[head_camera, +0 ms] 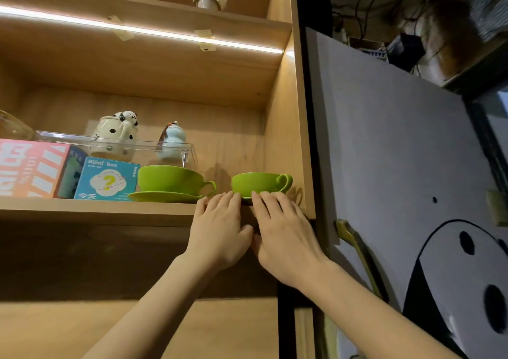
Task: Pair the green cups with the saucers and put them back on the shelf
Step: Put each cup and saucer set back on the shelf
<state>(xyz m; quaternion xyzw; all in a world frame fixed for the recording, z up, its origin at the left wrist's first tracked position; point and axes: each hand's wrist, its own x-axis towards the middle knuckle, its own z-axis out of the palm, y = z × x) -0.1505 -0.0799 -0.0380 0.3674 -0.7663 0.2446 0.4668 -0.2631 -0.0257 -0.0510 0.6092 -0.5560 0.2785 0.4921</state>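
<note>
Two green cups stand on the wooden shelf (pixel 96 210). The left cup (pixel 170 178) sits on a green saucer (pixel 165 197), handle pointing right. The right cup (pixel 258 182) stands near the shelf's right wall, and only a thin dark-green sliver of its saucer (pixel 246 198) shows between my hands. My left hand (pixel 220 226) and my right hand (pixel 280 229) lie side by side at the shelf's front edge. Their fingertips rest flat against that saucer's rim, just below the right cup. Neither hand wraps around anything.
Left of the cups stand a blue "Blind Box" carton (pixel 107 180) and a pink box (pixel 30 169). Behind is a clear tray (pixel 115 144) with a panda teapot (pixel 116 133) and a pale blue figurine (pixel 171 138). A grey cabinet door (pixel 398 152) hangs open on the right.
</note>
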